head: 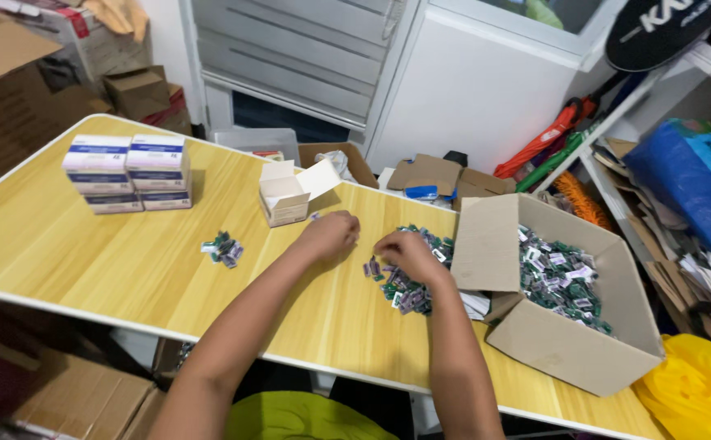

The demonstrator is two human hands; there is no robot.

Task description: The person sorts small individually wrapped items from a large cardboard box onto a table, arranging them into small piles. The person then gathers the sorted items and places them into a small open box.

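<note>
My left hand (pixel 328 234) rests curled on the wooden table (pixel 86 261), just right of a small open white box (pixel 284 198); whether it holds anything is hidden. My right hand (pixel 407 250) lies on a loose pile of small green and purple packets (pixel 400 289), fingers bent down into them. A smaller heap of the same packets (pixel 223 248) sits to the left of my left hand.
A large open cardboard box (pixel 559 342) full of the same packets stands at the table's right end. A stack of closed white and blue boxes (pixel 127 173) sits at the far left. Cardboard cartons, shelves and a yellow bag (pixel 697 391) surround the table.
</note>
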